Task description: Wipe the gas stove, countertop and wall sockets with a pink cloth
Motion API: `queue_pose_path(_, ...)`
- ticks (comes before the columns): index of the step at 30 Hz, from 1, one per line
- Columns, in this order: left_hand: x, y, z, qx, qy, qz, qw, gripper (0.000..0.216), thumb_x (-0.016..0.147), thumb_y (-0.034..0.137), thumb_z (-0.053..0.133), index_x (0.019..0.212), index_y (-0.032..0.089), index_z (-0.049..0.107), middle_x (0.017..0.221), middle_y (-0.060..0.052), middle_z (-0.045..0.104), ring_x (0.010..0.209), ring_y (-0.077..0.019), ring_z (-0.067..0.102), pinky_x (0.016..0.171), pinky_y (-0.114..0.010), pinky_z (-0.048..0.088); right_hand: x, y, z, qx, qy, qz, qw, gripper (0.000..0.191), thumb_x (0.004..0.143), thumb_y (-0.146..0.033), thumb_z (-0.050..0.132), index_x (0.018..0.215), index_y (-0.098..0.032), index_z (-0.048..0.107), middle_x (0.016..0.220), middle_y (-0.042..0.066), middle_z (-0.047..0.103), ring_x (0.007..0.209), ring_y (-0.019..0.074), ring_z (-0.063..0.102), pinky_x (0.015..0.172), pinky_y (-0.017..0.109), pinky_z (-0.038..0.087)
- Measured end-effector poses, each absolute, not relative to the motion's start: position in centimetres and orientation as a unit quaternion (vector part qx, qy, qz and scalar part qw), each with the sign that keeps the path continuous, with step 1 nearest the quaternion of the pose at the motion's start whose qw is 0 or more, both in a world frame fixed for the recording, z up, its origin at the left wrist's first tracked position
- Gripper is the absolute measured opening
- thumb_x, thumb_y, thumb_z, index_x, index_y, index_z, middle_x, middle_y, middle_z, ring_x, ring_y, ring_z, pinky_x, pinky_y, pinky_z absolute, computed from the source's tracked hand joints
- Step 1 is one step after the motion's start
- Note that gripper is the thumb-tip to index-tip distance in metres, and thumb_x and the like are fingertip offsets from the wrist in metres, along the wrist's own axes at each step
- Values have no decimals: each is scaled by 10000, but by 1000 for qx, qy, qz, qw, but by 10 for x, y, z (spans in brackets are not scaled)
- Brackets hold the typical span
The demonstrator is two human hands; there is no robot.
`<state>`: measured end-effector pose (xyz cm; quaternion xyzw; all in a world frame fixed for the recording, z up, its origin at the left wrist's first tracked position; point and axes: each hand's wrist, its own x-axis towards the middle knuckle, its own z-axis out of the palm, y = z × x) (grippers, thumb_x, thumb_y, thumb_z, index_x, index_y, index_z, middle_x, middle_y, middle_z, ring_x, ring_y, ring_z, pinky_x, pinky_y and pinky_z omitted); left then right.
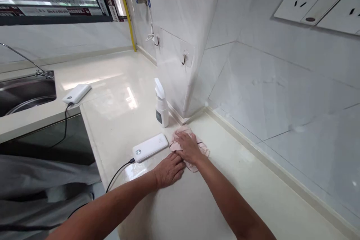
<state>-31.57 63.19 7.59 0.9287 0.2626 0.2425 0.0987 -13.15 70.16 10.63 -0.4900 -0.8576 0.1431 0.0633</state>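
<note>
Apparently mid-wipe, the right hand (189, 148) presses, flattened and unclenched, on the pink cloth (176, 144) lying on the counter (180, 213), while the left hand (168, 171) rests flat, seemingly holding nothing, and another stroke calls for avoiding the white power bank (150, 147).

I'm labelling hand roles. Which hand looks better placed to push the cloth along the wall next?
Probably the right hand: it lies on the cloth, nearer the wall. The left hand rests on the counter, farther from the wall.
</note>
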Motion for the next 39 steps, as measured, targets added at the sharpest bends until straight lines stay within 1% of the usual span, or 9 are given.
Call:
queue_pose_path(4,-316,631,78,929,266,232,114,229,1000,179,497,1195,161,615,1135,-144,646,1071,-275,578,961,-451,507,-118,722,102,-550,-820,132,90,478,948,-473,657,1406,-338,644,1584,66,543,1431,287,417,1188,528,247)
queue_pose_path(10,-317,632,72,923,279,227,139,225,996,206,529,1203,166,608,1184,-154,633,1103,-289,582,977,-469,495,-132,740,101,-621,-770,103,105,457,976,-435,618,1394,-249,635,1485,132,599,1403,297,420,1243,592,121)
queue_pose_path(16,-320,632,67,895,280,331,104,223,978,241,541,1187,178,588,1210,-151,595,1215,-310,541,1038,-519,492,-174,695,107,-690,-717,97,32,569,1023,-433,543,1583,-353,477,1733,138,306,1589,333,240,1235,667,148)
queue_pose_path(21,-346,582,74,876,282,356,161,378,977,439,613,1274,209,565,1334,-175,564,1308,-346,509,1080,-563,463,-189,597,96,-654,-745,124,37,592,1041,-517,501,1621,-442,413,1783,139,177,1639,383,166,1238,687,155)
queue_pose_path(26,-385,502,87,914,165,273,249,393,1043,368,552,1402,210,517,1308,-164,632,1237,-291,586,1049,-470,503,-181,455,80,-612,-778,91,107,636,1009,-454,557,1626,-373,428,1772,123,234,1637,336,207,1273,644,187)
queue_pose_path(31,-389,485,98,896,170,254,321,265,1048,221,509,1303,228,578,1217,-128,697,1147,-240,655,967,-395,550,-107,358,60,-684,-717,54,122,481,940,-349,576,1416,-327,646,1642,95,489,1561,307,378,1266,598,244)
queue_pose_path(33,-385,496,100,882,201,271,329,234,1061,205,476,1254,231,605,1130,-102,717,1068,-215,678,924,-364,562,-67,345,58,-773,-621,37,123,397,933,-388,565,1291,-278,695,1588,126,533,1529,323,407,1237,589,281)
queue_pose_path(37,-384,518,104,894,196,280,290,230,1083,232,436,1189,228,639,1074,-88,740,964,-204,700,845,-347,563,-15,368,77,-917,-377,-8,130,482,918,-507,563,1218,-147,677,1575,267,441,1488,420,356,1162,631,300)
queue_pose_path(39,-388,523,106,900,193,269,285,248,1089,249,419,1156,227,658,1024,-83,742,916,-201,700,813,-343,559,-14,400,90,-938,-323,12,124,467,935,-474,509,1200,-134,690,1494,281,493,1408,457,394,1100,668,317)
